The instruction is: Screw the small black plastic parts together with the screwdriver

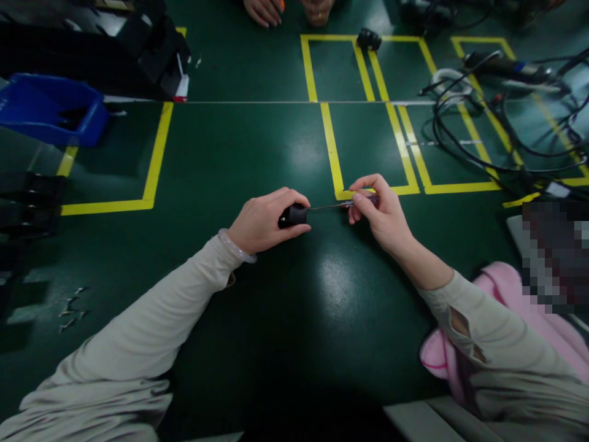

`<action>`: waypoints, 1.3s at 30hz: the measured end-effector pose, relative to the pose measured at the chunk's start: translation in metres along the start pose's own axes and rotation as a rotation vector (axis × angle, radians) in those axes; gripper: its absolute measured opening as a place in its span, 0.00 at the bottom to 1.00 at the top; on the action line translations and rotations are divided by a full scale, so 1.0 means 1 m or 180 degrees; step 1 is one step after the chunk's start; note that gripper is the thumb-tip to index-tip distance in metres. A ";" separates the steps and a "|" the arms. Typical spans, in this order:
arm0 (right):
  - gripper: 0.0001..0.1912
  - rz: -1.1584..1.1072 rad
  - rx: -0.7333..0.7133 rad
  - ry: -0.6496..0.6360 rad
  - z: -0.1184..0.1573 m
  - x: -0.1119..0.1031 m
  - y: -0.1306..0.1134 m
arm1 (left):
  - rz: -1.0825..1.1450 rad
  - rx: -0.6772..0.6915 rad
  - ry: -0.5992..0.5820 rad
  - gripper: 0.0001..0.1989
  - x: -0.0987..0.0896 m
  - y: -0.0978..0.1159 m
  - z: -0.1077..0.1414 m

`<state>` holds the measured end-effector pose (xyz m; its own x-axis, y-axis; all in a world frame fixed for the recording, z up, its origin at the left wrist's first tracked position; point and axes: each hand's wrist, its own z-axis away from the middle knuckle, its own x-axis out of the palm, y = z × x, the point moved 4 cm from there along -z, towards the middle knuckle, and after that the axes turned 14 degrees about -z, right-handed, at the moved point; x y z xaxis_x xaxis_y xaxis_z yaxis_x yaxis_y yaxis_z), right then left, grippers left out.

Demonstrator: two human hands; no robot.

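Observation:
Near the middle of the green table, my left hand grips a small black part between thumb and fingers. My right hand is closed on the handle of a screwdriver, whose thin shaft points left. The shaft's tip meets the right side of the black part; the exact contact point is too small to make out.
A blue bin and black containers stand at the left. Screws lie lower left. Black cables spread at the right, above a pink cloth. Another black part and another person's hands are at the top.

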<state>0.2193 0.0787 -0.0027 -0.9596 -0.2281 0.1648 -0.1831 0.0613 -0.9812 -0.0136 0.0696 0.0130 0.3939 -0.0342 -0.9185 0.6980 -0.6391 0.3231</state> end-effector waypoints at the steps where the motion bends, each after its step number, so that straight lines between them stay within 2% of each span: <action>1: 0.18 0.0013 -0.0013 0.0006 0.000 0.000 0.000 | -0.0005 0.0007 0.0008 0.18 0.000 0.000 0.000; 20: 0.17 -0.0056 0.0023 0.0130 0.000 0.001 0.000 | 0.0012 -0.0056 -0.0014 0.19 0.001 0.001 0.000; 25: 0.18 -0.0132 0.0157 0.0079 0.000 0.002 0.001 | 0.0014 -0.0078 -0.0046 0.18 0.000 0.001 0.000; 39: 0.19 0.0039 0.0136 0.0325 0.001 0.001 0.000 | -0.0020 -0.0084 -0.0025 0.18 -0.001 0.002 0.000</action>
<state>0.2180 0.0777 -0.0026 -0.9789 -0.1274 0.1600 -0.1640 0.0215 -0.9862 -0.0124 0.0683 0.0146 0.3848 -0.0362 -0.9223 0.7159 -0.6190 0.3230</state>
